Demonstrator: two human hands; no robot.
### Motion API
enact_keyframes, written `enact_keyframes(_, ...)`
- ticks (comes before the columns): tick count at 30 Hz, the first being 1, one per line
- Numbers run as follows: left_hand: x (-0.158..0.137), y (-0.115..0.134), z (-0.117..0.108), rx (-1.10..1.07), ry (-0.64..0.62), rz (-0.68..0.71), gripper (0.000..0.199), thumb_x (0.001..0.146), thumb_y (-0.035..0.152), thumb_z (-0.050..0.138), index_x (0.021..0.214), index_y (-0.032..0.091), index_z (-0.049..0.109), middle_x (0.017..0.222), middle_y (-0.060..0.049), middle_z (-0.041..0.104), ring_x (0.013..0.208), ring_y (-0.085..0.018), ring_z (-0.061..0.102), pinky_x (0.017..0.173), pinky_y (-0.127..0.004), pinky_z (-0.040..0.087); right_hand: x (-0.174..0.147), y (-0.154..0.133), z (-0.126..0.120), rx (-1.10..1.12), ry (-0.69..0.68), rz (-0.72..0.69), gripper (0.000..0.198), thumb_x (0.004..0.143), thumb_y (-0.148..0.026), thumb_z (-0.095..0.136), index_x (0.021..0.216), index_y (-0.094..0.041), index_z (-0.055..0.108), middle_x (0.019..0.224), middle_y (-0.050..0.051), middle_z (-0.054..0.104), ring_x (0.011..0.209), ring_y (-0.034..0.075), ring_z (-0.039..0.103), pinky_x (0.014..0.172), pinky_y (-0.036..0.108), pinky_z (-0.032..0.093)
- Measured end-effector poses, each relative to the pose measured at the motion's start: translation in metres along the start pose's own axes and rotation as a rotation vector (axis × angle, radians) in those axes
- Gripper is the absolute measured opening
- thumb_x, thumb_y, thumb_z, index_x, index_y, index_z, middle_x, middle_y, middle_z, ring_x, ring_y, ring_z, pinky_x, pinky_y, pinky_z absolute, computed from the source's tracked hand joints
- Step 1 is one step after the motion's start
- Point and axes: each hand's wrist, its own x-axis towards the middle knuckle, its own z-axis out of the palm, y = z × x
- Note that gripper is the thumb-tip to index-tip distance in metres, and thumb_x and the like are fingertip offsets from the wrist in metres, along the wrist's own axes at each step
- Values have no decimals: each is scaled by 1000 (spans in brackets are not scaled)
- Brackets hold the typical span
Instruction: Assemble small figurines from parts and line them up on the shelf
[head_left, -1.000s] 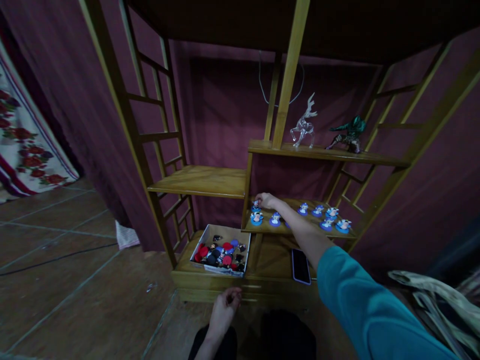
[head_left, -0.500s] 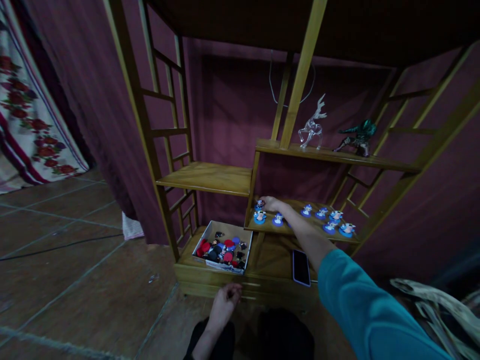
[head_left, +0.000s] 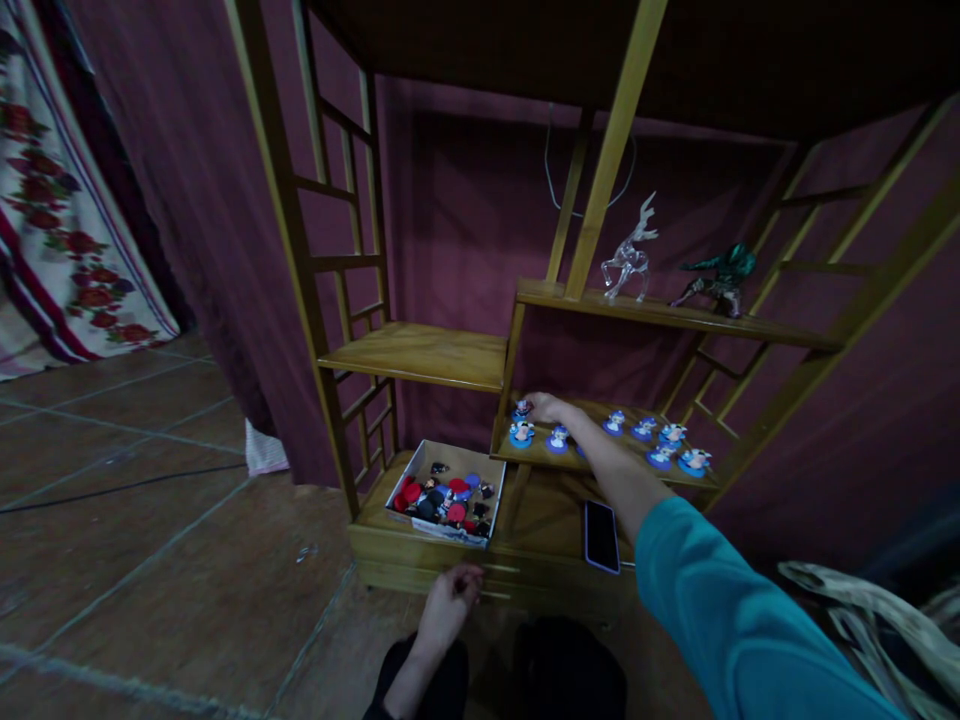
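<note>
My right hand (head_left: 546, 407) reaches to the left end of the lower right shelf, its fingers closed on a small figurine (head_left: 521, 410) with a blue base that stands there. Just in front of it is a pink-and-white figurine (head_left: 521, 434) on a blue disc. Close by to the right stands a white-and-purple figurine (head_left: 557, 438). Over my knees, in front of the drawers, hangs my left hand (head_left: 452, 603); its fingers are loosely curled and I see nothing in them. A cardboard box (head_left: 409, 468) of jumbled figurines with red, black and purple bases lies beyond it.
Several more figurines (head_left: 660, 456) stand along the right of that shelf. A phone (head_left: 601, 537) lies below them. On the upper shelf are a clear deer (head_left: 630, 255) and a dark green figure (head_left: 724, 278). A wooden post (head_left: 619, 140) rises in front of the curtain.
The view has shifted very slightly. My right hand remains at the same figurine, and my left hand stays low with its fingers curled.
</note>
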Motion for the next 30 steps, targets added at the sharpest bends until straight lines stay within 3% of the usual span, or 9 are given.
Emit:
enact_keyframes(8,0,1,0,7,6,-2,32,66,38,56,80,12,65,60,-3,60,60,-17,56,60,-28,44,1,4,1,23,-7,-18,40,57,-14,70,97,-18,61,90,0,65,78,11,56,64,16,41)
enact_keyframes(13,0,1,1,18,7,-6,33,65,40,56,80,12,65,62,-4,61,61,-17,56,59,-27,43,-8,0,-11,61,-18,-15,50,57,-11,69,105,-18,58,93,1,65,76,12,58,64,17,42)
enact_keyframes(18,1,-1,-2,27,-24,23,36,69,43,53,81,11,65,57,-2,58,57,-16,54,56,-25,41,-27,1,-35,200,139,-56,51,65,-12,65,114,-15,54,107,8,63,88,14,59,75,21,44)
enact_keyframes(22,4,-10,-4,27,-38,33,36,70,43,52,83,11,64,59,-2,58,57,-15,54,57,-26,41,-73,-4,-43,370,311,-193,37,73,-19,58,110,-17,58,108,7,63,95,15,58,84,25,44)
enact_keyframes(26,6,-22,-3,-28,-3,15,38,70,46,51,83,12,64,67,-5,62,62,-16,57,61,-27,43,-140,-11,-10,652,338,-248,32,78,-29,50,109,-23,57,110,6,62,97,15,59,84,27,45)
enact_keyframes(30,8,-32,-3,-98,12,29,33,70,41,52,82,12,63,67,-4,62,61,-16,57,61,-28,44,-189,-7,71,919,129,-244,27,76,-34,52,100,-23,60,99,6,65,84,15,61,80,31,47)
